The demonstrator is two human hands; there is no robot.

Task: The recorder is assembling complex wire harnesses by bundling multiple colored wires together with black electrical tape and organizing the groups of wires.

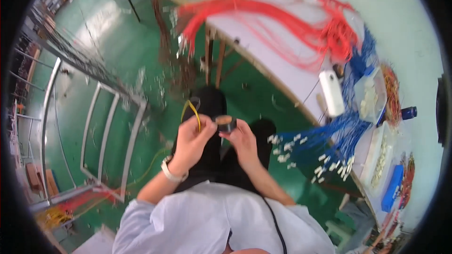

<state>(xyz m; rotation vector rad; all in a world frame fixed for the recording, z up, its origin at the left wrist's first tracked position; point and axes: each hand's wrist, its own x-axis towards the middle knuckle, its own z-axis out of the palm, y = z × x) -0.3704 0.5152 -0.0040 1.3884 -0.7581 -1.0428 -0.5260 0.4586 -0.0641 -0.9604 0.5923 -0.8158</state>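
My left hand (192,136) is closed, with a yellow wire (194,110) pinched in its fingers; the wire loops up above the knuckles. In my right hand (242,142) is a roll of black tape (231,125) with a brownish core, gripped between thumb and fingers. Both hands are close together over my lap, and the left fingertips reach the near side of the roll. Whether a strip of tape runs between them is too small to tell.
On the white table (292,77) at right lie red wires (263,9), blue wires (348,129) with white connectors hanging over the edge, a white device (331,93) and a tray of small white parts (380,160). A metal frame (134,143) stands on the green floor at left.
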